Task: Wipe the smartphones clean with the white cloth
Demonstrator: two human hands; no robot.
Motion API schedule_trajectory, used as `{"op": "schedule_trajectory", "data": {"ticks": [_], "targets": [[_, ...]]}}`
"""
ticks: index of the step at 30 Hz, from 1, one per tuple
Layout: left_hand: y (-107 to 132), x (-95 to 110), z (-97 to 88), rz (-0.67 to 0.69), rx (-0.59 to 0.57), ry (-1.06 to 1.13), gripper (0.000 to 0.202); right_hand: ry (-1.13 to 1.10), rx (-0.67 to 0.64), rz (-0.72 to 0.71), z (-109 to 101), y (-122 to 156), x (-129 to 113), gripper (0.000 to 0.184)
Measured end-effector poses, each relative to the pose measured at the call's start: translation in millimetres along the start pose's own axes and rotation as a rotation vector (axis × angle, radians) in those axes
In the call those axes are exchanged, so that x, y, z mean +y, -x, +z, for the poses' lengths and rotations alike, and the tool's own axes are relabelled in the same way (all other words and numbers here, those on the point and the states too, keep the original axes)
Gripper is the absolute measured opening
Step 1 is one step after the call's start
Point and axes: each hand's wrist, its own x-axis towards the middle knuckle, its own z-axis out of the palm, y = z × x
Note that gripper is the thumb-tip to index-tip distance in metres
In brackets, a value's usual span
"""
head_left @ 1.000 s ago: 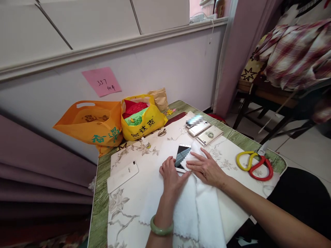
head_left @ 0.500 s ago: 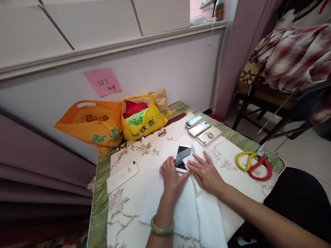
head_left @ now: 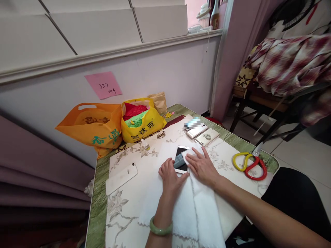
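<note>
A white smartphone (head_left: 181, 159) with a dark screen lies face up on a white cloth (head_left: 184, 210) with a zigzag edge. My left hand (head_left: 171, 174), with a green bangle on its wrist, grips the phone by its left side and lower edge between curled fingers and thumb. A flap of the cloth is folded over the phone's right part. On that flap my right hand (head_left: 203, 167) rests flat, fingers stretched out and a little apart, pressing the cloth against the screen. The right edge of the phone is hidden under the flap.
Left on the table lies a white phone (head_left: 122, 179), back up. Scissors (head_left: 249, 163) are at the right edge. Other phones (head_left: 207, 136) sit at the back right. A small bottle (head_left: 145, 144), a yellow bag (head_left: 142, 127) and an orange bag (head_left: 90, 124) stand behind.
The whole view has shifted slightly with my head. Both hands keep nearly the same places on the phone and cloth, the right fingers drawn slightly closer together.
</note>
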Motion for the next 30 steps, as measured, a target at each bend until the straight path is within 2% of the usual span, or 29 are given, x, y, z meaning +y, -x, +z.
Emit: {"op": "schedule_trajectory", "data": {"ticks": [3, 5, 7, 11, 14, 16, 21, 23, 25, 30], "targets": [[0.0, -0.4, 0.3, 0.0, 0.003, 0.006, 0.056, -0.086, 0.011, -0.099, -2.8, 25.7, -11.8, 0.038], [-0.1, -1.0, 0.8, 0.005, 0.009, 0.007, 0.056, -0.092, 0.01, -0.101, -3.1, 30.1, -13.8, 0.038], [-0.2, -1.7, 1.3, 0.009, 0.009, 0.008, 0.059, -0.047, 0.003, -0.044, -1.9, 20.4, -9.6, 0.037], [-0.4, -2.3, 1.6, -0.005, -0.01, 0.01, 0.06, 0.065, -0.025, 0.136, 2.1, -19.1, 6.4, 0.04], [-0.1, -2.3, 1.6, -0.007, -0.012, 0.015, 0.06, 0.086, -0.027, 0.186, 3.9, -32.9, 9.8, 0.04], [0.4, -2.6, 1.8, -0.001, -0.01, 0.019, 0.06, 0.073, -0.02, 0.14, 4.5, -25.9, 4.9, 0.041], [0.4, -2.6, 1.9, 0.01, 0.005, 0.01, 0.057, -0.052, -0.002, -0.07, 4.5, 13.6, -14.0, 0.039], [0.0, -1.7, 1.5, 0.007, 0.01, 0.0, 0.056, -0.075, 0.015, -0.089, 5.5, 17.7, -15.6, 0.037], [-0.4, -0.6, 0.7, 0.001, 0.009, -0.007, 0.055, -0.057, 0.034, -0.041, 7.8, 9.4, -12.3, 0.037], [-0.4, 1.8, -1.2, -0.008, -0.009, 0.004, 0.054, 0.032, 0.005, 0.17, 11.9, -36.0, 1.2, 0.038]]}}
